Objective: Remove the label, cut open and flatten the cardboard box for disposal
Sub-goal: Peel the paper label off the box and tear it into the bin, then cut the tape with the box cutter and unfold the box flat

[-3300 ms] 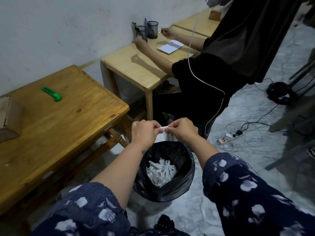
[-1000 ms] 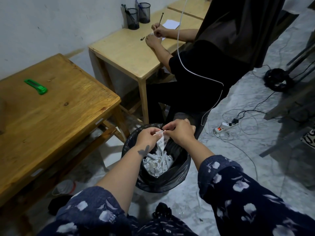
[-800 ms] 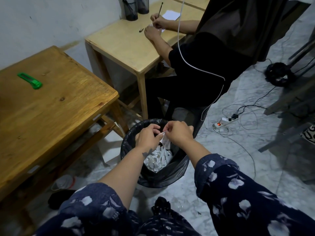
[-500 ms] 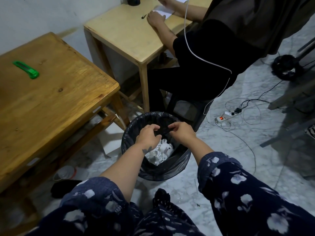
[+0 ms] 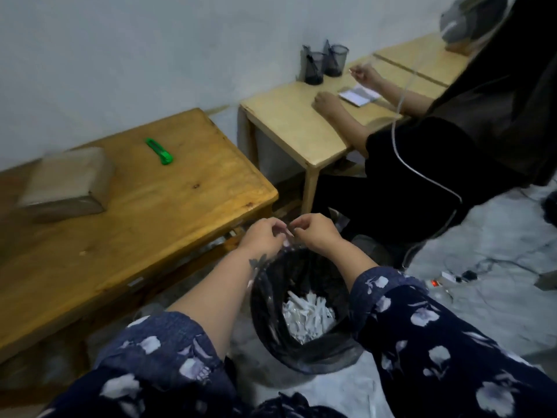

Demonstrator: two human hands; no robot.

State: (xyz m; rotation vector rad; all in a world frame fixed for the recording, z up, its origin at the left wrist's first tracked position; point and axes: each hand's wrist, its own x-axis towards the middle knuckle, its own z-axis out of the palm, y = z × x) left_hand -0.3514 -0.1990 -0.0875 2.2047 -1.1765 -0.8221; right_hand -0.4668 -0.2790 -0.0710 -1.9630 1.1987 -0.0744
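Observation:
The closed brown cardboard box (image 5: 64, 182) lies at the far left of the dark wooden table (image 5: 150, 221). A green utility knife (image 5: 159, 151) rests behind it near the wall. My left hand (image 5: 263, 238) and my right hand (image 5: 315, 232) hover together just above the far rim of a black-lined waste bin (image 5: 271, 342) on the floor. Their fingertips pinch toward each other. Motion blur hides whether a scrap sits between them. White torn paper strips (image 5: 307, 315) fill the bottom of the bin.
Another person (image 5: 437, 164) in dark clothes sits right behind the bin at a lighter wooden table (image 5: 295, 128) with mesh pen cups (image 5: 324, 66) and a notepad. A power strip (image 5: 443, 279) and cables lie on the marble floor at right.
The white label piece held between my hands has gone from view and the hands have risen from inside the bin to above its rim. The view swung up and left, showing the box again.

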